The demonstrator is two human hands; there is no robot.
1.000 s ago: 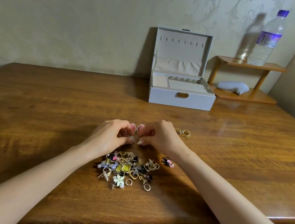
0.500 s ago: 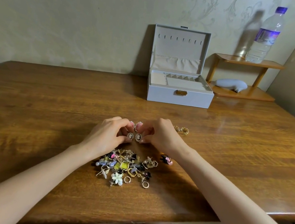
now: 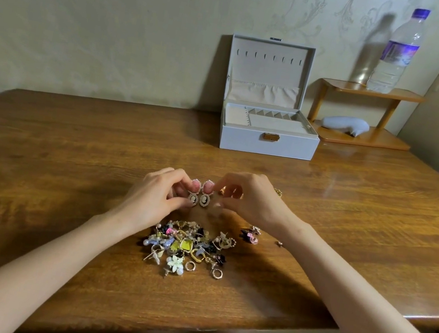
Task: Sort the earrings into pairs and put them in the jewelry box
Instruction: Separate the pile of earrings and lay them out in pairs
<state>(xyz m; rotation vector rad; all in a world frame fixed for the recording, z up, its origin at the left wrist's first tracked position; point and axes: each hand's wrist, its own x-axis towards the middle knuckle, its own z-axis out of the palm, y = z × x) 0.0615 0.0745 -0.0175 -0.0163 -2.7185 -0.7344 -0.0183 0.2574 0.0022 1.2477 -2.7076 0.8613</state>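
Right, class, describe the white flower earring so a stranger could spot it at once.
On the wooden table, a heap of earrings lies near the front edge. At the heap's nearest rim sits the white flower earring: open white petals, beside plain gold hoops.

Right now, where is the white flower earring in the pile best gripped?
Probably pinch the white flower earring across its petals, from above on the near side: it lies at the near edge of the pile, with bare table in front, while other earrings crowd its far side.
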